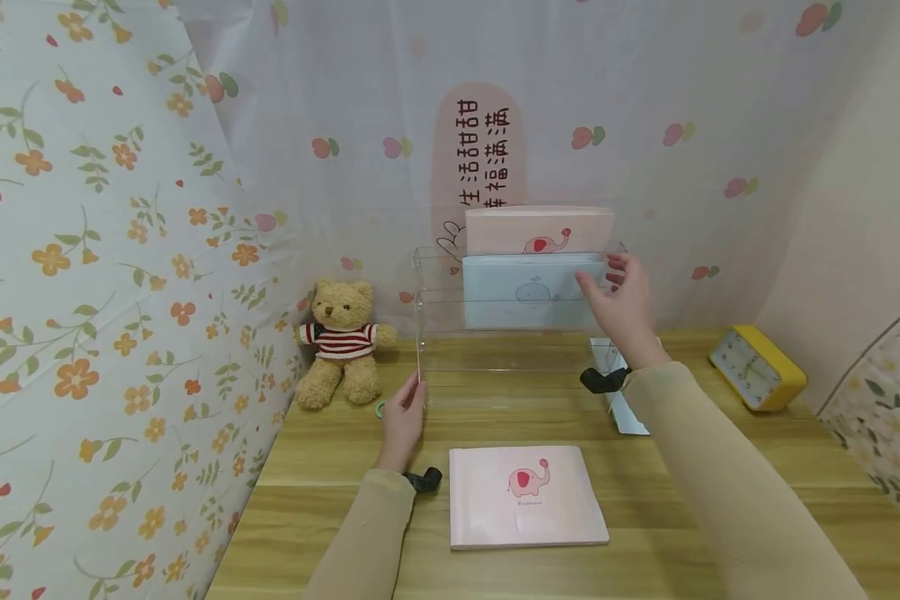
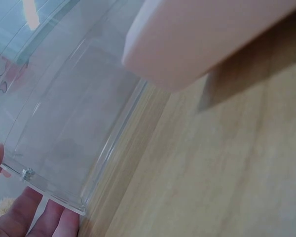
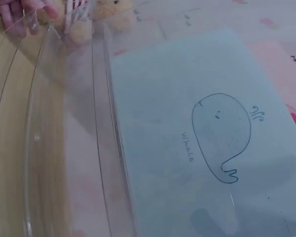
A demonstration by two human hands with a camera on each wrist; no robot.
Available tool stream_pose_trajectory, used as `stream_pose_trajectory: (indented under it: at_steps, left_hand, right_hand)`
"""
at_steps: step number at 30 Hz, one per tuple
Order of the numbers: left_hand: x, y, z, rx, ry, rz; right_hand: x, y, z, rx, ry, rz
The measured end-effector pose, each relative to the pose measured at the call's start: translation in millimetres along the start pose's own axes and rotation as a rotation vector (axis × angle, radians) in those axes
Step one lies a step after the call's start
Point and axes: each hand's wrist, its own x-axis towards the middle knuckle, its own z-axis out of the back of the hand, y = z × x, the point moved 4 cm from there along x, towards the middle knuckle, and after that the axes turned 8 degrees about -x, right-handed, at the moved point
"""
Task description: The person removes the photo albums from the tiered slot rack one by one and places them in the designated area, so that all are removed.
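Observation:
A clear acrylic rack (image 1: 495, 354) with stepped tiers stands at the back of the table. Its upper tiers hold a pink album (image 1: 502, 229) with an elephant and, in front of that, a light blue album (image 1: 495, 292) with a whale drawing. With thumb and fingers on either side, my left hand (image 1: 402, 421) grips the rack's left side panel, low near the table. My right hand (image 1: 628, 304) is at the right end of the blue album, fingers spread and thumb overlapping its front. A second pink elephant album (image 1: 487, 500) lies flat before the rack.
Under my right wrist, a pale blue item (image 1: 624, 408) is on the table, partly hidden. A teddy bear (image 1: 337, 342) sits left of the rack, with a small green ring (image 1: 379, 408) near it. A yellow clock (image 1: 761, 367) stands at the right; patterned cloth hangs behind.

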Motion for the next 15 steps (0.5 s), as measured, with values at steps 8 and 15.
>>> stream_pose_trajectory:
  at_steps: [8,15]
  left_hand:
    - [-0.6,-1.4,-0.4,0.007,0.013,-0.018]
    - [0.1,-1.0,0.7,0.015,0.001,-0.013]
  right_hand:
    - [17.3,17.1,-7.7,-0.030,-0.018,-0.002]
    - [21.9,16.3,-12.7,-0.051,-0.006,-0.006]
